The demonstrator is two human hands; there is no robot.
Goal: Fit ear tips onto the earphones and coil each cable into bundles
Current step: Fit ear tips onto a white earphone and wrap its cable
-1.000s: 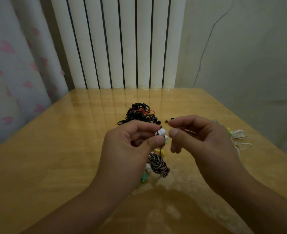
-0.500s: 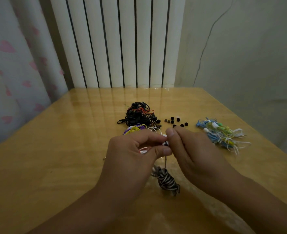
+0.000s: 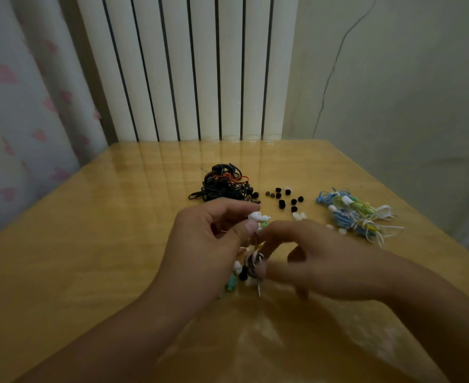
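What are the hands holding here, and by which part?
Left hand pinches a white earbud by its body. Right hand touches the striped cable bundle; motion blur hides whether it grips.

Head-worn camera looks forward and down, close over the table (image 3: 95,244).

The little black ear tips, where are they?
In the head view, the black ear tips lie loose on the table, between the black cable pile and the blue-green bundle.
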